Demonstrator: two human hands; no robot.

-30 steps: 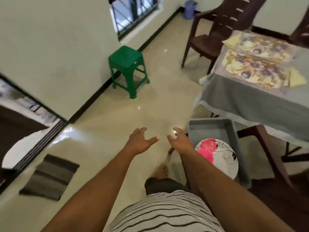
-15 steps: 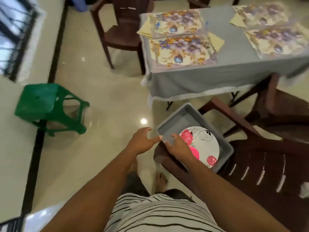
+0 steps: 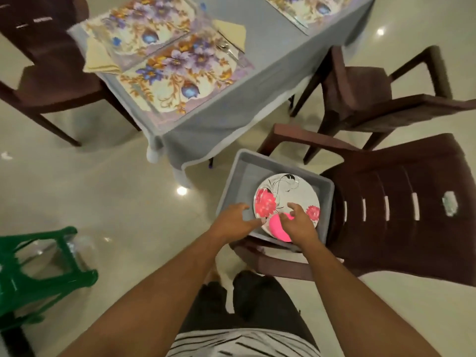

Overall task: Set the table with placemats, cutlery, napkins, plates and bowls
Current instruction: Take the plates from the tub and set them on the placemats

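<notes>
Reaching down into the grey tub (image 3: 239, 173) that sat on the seat of a brown plastic chair (image 3: 401, 210), both hands were closing in on the white plate (image 3: 291, 191) with pink flowers. The left hand (image 3: 233, 221) hovered at the plate's near-left rim, fingers spread and loosely curved, thumb tip about touching the edge; it gripped nothing yet. The right hand (image 3: 300, 222) was above the plate's near side, fingers bent and parted, over a pink piece (image 3: 277, 228) that may have been a bowl; whether it touched that or the plate could not be told.

On the table (image 3: 270, 73), under a grey cloth, floral placemats (image 3: 180, 81) already lay in place, with folded yellow napkins (image 3: 231, 32) beside them and what looked like cutlery (image 3: 228, 50) on the nearer napkin's edge. No plate or bowl showed on the mats in view, so the step in hand seemed to be fetching the crockery.

The next move probably called for getting fingers under the rim on both sides, since the plate lay flat and close to the tub wall, then lifting it level and carrying it across to the nearest mat
</notes>
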